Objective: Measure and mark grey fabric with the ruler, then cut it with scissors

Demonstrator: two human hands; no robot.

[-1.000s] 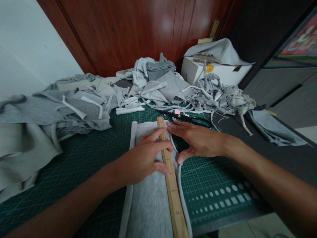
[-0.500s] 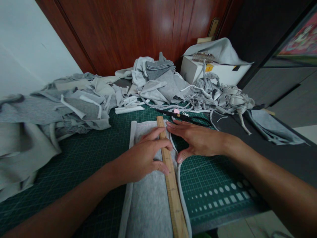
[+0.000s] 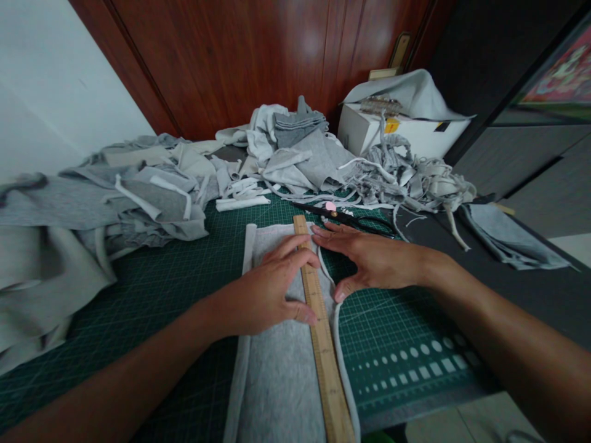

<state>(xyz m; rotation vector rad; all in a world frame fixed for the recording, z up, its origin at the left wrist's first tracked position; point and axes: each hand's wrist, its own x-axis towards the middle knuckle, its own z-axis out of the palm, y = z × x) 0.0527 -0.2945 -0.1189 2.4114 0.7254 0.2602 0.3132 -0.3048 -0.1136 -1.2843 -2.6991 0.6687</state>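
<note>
Though a straight tan wooden ruler (image 3: 327, 363) lies along a long grey fabric panel (image 3: 281, 381), no cut shows alongside: left hand (image 3: 265, 295), unclenched, on ruler; right hand (image 3: 376, 261), open, at panel edge.

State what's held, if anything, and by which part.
The left hand holds the wooden ruler down on the gray fabric, toward the ruler's far end.

The ruler (image 3: 324, 351) is pale yellow-brown with fine dark markings. Beneath it, the fabric (image 3: 281, 375) is mottled light grey. The mat (image 3: 378, 332) around the ruler is dark green — pale gridlines, plus rows of whitish dots and squares to the ruler's right. Beyond the ruler's far end, the scissors (image 3: 341, 216) are black, the door (image 3: 258, 55) glossy reddish-brown — faintly streaked.
</note>
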